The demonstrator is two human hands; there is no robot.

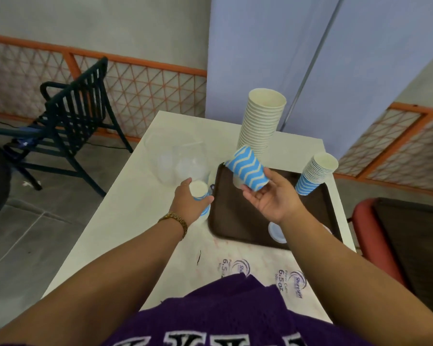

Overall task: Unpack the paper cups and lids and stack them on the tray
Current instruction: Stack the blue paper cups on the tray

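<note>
Fingers of the right hand (273, 198) pinching a tilted blue-striped cup (248, 168), left hand (189, 203) curled round another cup (200, 192).

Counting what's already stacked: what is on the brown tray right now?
On the tray stand a tall cup stack, a shorter stack and a white lid. The right hand and its cup hide part of the surface.

Blue-and-white zigzag paper cups (248, 171); a tall cream-white cup stack (261, 121); dark brown tray (238, 221); white bench (125, 221); purple shirt (223, 315); orange-framed lattice fence (135, 88).
</note>
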